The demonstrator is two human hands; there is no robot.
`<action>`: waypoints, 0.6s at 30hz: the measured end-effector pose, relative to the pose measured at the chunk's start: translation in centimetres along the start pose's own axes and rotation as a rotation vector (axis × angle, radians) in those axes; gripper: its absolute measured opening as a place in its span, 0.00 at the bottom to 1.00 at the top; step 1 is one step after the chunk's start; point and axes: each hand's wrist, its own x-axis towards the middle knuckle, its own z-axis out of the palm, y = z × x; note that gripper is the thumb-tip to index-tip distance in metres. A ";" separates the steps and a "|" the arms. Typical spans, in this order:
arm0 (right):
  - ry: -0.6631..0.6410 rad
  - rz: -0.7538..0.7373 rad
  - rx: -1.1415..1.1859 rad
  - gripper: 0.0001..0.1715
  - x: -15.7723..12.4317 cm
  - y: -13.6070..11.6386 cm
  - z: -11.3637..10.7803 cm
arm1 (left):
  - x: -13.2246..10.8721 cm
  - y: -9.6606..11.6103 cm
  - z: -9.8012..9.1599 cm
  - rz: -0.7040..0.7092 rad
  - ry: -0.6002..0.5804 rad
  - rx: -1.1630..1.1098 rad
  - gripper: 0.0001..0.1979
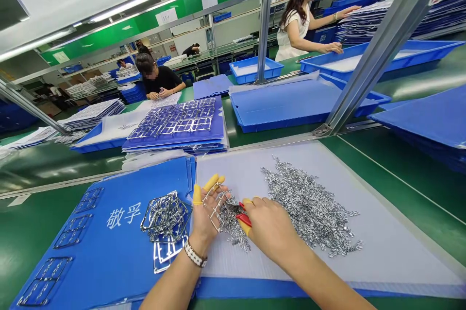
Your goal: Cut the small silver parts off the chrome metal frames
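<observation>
My left hand (202, 222), with yellow finger cots, holds a small rectangular silver metal frame (216, 213) tilted across its fingers and palm. My right hand (271, 226) is closed round red-handled pliers (243, 219); their jaws point toward the frame, but I cannot tell whether they touch it. Below and between the hands lies a small heap of small silver metal pieces (238, 239). A much larger pile of the same pieces (309, 208) spreads to the right on a white sheet (378, 247). Left of my left hand is a tangled stack of metal frames (167, 217).
Several frames (45, 278) lie along the left edge of a blue board (109, 256). Ahead, more frames (178, 118) cover a stack of blue sheets. Blue trays (284, 123) and a slanting metal post (393, 43) stand beyond. Two co-workers sit or stand across the benches.
</observation>
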 end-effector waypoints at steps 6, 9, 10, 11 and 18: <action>-0.014 -0.065 0.081 0.10 -0.6 -0.9 -0.2 | 0.3 0.1 -0.1 -0.039 0.049 -0.025 0.28; -0.008 -0.070 0.097 0.11 -0.5 -1.2 -0.1 | 0.1 0.1 0.0 -0.027 0.052 -0.034 0.28; -0.003 -0.071 0.098 0.11 -0.5 -1.2 0.0 | 0.0 0.1 0.1 -0.021 0.050 -0.033 0.27; 0.002 -0.072 0.096 0.11 -0.5 -1.2 0.0 | 0.0 0.0 0.1 -0.016 0.047 -0.031 0.27; 0.040 -0.075 0.040 0.09 -0.5 -1.6 0.5 | -0.1 0.1 0.1 0.006 0.047 0.003 0.27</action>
